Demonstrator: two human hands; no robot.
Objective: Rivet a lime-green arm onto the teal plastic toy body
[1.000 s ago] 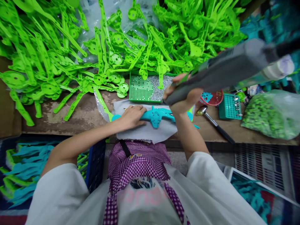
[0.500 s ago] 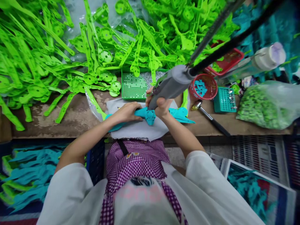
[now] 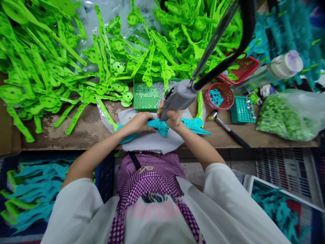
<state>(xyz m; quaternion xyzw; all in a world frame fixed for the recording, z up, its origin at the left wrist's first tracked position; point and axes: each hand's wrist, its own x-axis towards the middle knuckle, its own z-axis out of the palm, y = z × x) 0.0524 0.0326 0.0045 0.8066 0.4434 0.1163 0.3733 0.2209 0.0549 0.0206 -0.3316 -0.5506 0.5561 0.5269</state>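
Note:
My left hand (image 3: 140, 122) is closed on a blue plastic part (image 3: 161, 128) that lies across a grey cloth (image 3: 162, 145) at the bench's front edge. Wrapped around a grey electric screwdriver (image 3: 178, 97), my right hand (image 3: 174, 118) holds the tool tilted, its lower end down at the blue part. The tip is hidden behind the hand and the part. More blue plastic (image 3: 195, 124) shows to the right of my right hand. Just beyond the hands stands a green tray (image 3: 144, 96) with small silvery pieces, likely screws.
Bright green plastic parts (image 3: 111, 61) are heaped across the back and left. To the right are a red basket (image 3: 220, 96) of small blue pieces, a hammer (image 3: 230, 130), a teal basket (image 3: 242, 110) and a bag of green pieces (image 3: 281, 117). A black cable (image 3: 228, 59) hangs above.
The grey electric screwdriver sits slightly lower and its cable has swung and bent. Both hands keep their hold, and the view has shifted slightly.

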